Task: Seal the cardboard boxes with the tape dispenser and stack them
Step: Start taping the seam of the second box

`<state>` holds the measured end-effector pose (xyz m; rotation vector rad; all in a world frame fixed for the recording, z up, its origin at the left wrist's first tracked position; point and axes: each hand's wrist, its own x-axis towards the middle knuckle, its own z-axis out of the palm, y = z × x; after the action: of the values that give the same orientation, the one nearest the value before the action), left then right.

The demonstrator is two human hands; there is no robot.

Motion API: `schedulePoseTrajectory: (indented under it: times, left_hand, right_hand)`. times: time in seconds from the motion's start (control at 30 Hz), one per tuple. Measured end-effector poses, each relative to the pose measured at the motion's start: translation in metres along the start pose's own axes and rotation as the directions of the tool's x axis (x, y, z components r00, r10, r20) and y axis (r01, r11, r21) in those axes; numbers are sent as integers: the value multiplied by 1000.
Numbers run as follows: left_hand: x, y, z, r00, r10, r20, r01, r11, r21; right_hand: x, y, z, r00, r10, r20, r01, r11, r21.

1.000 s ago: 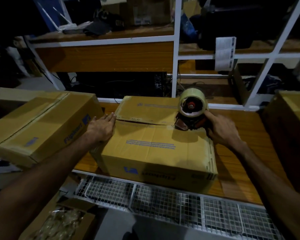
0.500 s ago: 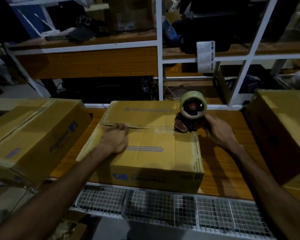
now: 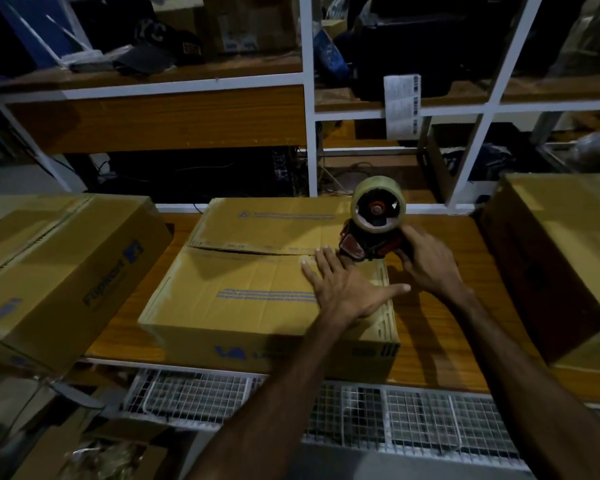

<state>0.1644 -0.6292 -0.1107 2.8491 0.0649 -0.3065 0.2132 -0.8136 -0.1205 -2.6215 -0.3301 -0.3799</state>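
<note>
Dispenser (image 3: 374, 230) in right hand (image 3: 426, 261), left hand (image 3: 343, 289) flat on box (image 3: 250, 292).

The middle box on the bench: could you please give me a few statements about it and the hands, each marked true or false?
1. The right hand grips the tape dispenser at the right end of the middle box. True.
2. The left hand lies flat on top of the middle box, fingers straight, close to the dispenser. True.
3. The seam between the top flaps is already taped along its whole length. False: left of the dispenser the seam shows as a dark open gap with no tape visible on it.
4. The middle box is stacked on the left box. False: it sits on the wooden bench, with the left box beside it.
5. Another box stands on the right. True.
</note>
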Motion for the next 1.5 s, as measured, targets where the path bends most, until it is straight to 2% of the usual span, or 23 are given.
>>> schedulePoseTrajectory:
  times: [0.23,0.5,0.8,1.2,1.4,1.5]
  left_hand:
    - [10,-19,3,999,33,-40,-33,999,10]
    - [21,-50,-5,996,88,0,-88,992,96]
    - [23,-68,-12,988,147,44,-152,981,118]
    - [34,-94,-19,977,195,82,-205,969,141]
    - [40,-106,-26,978,194,73,-203,968,147]
    - [40,-106,-29,977,199,75,-208,965,159]
  right_hand:
    - [-4,-2,6,1000,3,-8,-3,1000,7]
    - [-3,-13,11,999,-32,-1,32,999,-33]
    - [-12,-27,12,999,-33,-25,31,996,-84]
    - [-41,-17,-1,992,-8,-125,-8,992,-128]
    - [-68,10,-15,988,87,-130,-107,981,-160]
    - [-84,18,-16,987,84,-137,-111,973,-202]
